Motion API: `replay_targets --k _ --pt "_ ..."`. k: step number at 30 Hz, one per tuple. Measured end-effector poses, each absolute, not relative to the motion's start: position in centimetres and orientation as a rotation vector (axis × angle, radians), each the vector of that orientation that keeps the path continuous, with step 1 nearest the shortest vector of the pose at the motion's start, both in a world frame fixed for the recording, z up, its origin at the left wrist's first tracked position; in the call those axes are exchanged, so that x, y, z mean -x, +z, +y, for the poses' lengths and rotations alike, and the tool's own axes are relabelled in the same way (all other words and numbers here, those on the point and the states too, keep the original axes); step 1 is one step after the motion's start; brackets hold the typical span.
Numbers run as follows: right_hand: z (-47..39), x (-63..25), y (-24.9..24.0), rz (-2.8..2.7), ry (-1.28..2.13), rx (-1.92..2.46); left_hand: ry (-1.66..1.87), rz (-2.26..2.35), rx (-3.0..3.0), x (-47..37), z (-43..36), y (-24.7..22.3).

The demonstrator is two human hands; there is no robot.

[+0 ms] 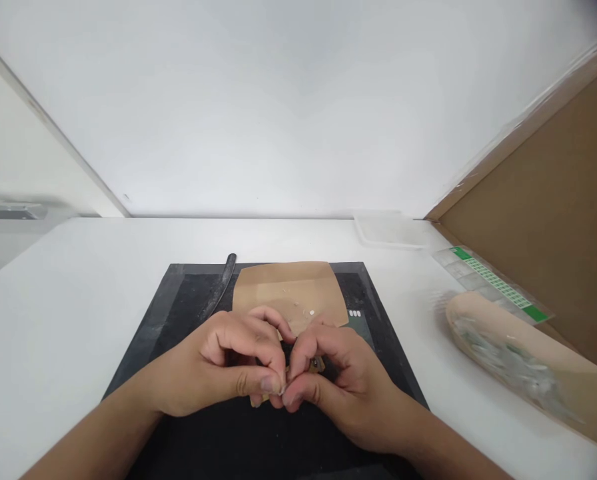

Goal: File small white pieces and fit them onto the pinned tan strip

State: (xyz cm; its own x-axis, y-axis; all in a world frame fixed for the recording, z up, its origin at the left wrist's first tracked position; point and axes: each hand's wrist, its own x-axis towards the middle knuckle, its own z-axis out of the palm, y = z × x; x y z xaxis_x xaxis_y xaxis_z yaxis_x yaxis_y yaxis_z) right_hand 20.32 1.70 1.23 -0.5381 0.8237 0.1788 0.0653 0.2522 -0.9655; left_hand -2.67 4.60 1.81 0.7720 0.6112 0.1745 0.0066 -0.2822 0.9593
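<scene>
My left hand [236, 363] and my right hand [336, 383] meet over the black mat [278, 440], thumbs and index fingertips pinched together. A tiny pale bit may be between the fingertips, but it is too small to name. Beneath and behind the fingers, a small gold-brown piece [318, 365] with dark parts shows in part; the hands hide most of it. Just past the hands lies a tan paper sheet [288, 283] with a few small white flakes on it.
A dark curved knife-like tool [223, 283] rests on the mat's far left. To the right are a shallow clear tray [391, 230], a clear strip with green labels [498, 283], and a tan tray [588, 393] holding small plastic bags. Brown cardboard [543, 160] stands behind them.
</scene>
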Motion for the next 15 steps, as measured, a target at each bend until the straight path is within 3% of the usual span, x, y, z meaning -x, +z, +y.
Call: replay_targets --k 10,15 --pt "1.77 -20.47 0.81 -1.771 1.374 0.793 0.618 0.543 -1.690 2.50 4.24 2.20" --pt "1.67 -20.30 0.65 -1.539 1.614 0.805 0.646 0.584 -1.670 2.51 4.07 2.24"
